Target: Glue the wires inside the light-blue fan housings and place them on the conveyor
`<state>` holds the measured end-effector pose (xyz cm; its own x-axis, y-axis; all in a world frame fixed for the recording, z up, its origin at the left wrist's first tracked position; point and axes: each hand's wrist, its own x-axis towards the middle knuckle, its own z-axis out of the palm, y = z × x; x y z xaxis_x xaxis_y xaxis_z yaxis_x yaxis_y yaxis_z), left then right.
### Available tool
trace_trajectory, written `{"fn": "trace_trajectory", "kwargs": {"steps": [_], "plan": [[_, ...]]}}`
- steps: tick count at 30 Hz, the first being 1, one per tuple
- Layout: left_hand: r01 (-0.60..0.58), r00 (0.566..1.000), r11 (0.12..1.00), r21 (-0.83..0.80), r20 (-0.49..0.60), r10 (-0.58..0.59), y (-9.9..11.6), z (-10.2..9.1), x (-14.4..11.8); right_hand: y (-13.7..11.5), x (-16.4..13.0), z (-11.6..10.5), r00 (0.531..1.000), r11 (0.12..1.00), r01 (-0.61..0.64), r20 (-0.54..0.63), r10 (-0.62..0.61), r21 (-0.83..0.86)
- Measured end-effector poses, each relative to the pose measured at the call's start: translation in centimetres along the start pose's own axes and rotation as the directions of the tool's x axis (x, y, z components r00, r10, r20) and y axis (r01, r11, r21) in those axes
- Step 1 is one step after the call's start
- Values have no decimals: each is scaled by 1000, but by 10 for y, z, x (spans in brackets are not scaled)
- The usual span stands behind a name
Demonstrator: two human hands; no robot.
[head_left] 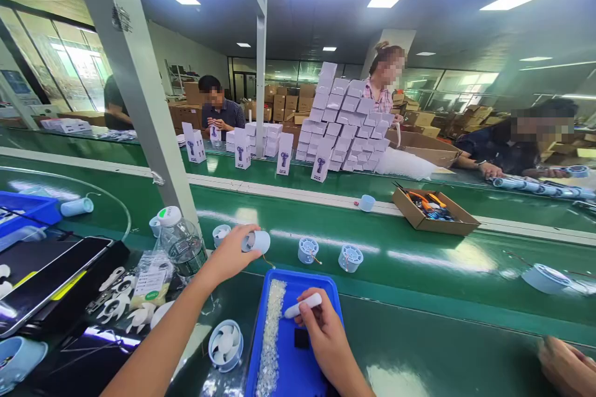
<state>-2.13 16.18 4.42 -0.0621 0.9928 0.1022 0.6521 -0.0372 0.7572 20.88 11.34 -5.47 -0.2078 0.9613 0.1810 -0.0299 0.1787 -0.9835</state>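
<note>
The left hand (pixel 235 252) has its grip closed around a pale-blue housing (pixel 262 241) over the conveyor (pixel 419 276). The right hand (pixel 322 325) grips a white tool (pixel 310 304), tip by clear pieces (pixel 269 341) in the blue tray (pixel 321 283). A nearby fan (pixel 226 345) shows blades fitted; the held housing's completion cannot be told.

room: bench (pixel 442 335) right of blue tray (pixel 291 360) | obstacles left: bottle (pixel 181 248), pillar (pixel 135 68)

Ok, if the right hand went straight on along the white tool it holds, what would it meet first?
Probably the strip of clear pieces in the blue tray: the white tool in the right hand points toward it, though depth at the tip is unclear.
</note>
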Motion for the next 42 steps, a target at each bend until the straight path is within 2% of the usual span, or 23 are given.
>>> {"fn": "trace_trajectory", "kwargs": {"steps": [4,7,10,12,14,17,20,23,25,30,34,38,42], "plan": [[63,995,972,-226,-56,-78,16,-15,-39,4,-1,-1,1000,1000,-16,25,16,0],[138,983,938,-320,-68,-168,20,-20,-62,2,-3,-3,1000,999,-1,-5,1,-53],[211,950,865,-455,-114,-292,21,-20,-76,-4,-5,-7,995,969,65,-61,-82,-240],[226,926,799,-557,-132,-354,22,-17,-81,-9,-4,-11,989,920,106,-53,-136,-376],[205,924,753,-626,-131,-360,24,-13,-83,-12,-3,-16,988,887,119,-32,-148,-446],[166,931,714,-680,-131,-341,26,-6,-83,-14,-5,-24,991,893,86,-54,-122,-442],[156,933,692,-705,-125,-338,26,-2,-84,-9,-17,-29,987,932,17,-144,-74,-362],[194,937,651,-734,-59,-345,21,1,-85,0,-31,-32,965,952,-33,-256,-49,-306],[211,936,619,-757,-27,-352,18,3,-85,3,-36,-33,956,951,-46,-290,-46,-304],[211,929,481,-851,21,-370,15,7,-83,-3,-37,-31,974,952,-23,-222,-47,-304],[169,927,388,-906,13,-374,13,7,-81,-5,-38,-29,979,929,24,-178,-96,-369],[100,901,296,-950,-39,-432,8,4,-80,-2,-39,-32,976,874,146,-80,-205,-464],[73,883,182,-981,-21,-470,10,1,-79,-7,-35,-31,976,869,164,-51,-212,-467]]}}
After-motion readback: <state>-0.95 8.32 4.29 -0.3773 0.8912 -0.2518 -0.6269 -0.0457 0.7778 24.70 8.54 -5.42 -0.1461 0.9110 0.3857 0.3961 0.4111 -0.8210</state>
